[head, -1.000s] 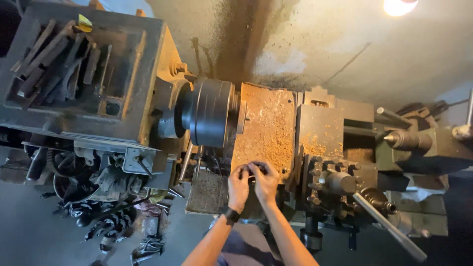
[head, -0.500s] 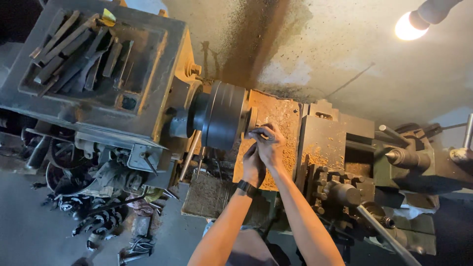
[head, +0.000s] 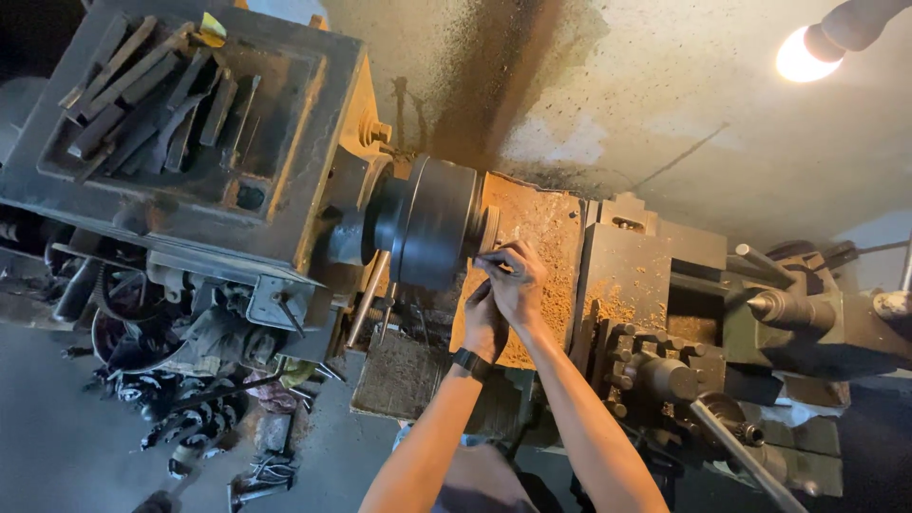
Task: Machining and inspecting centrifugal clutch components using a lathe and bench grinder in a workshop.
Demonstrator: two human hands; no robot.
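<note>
Over the last second both hands have risen from the lathe's near edge to the face of the dark chuck [head: 432, 223], so the work has shifted onto it. The right hand [head: 518, 275] pinches something small there, too hidden to name; the left hand [head: 483, 318] curls beneath, fingers bunched. The chuck's axis runs 9 to 3 o'clock, facing the tailstock [head: 798, 309].

one head view – looking steeply down, close over lathe [head: 608, 285].
</note>
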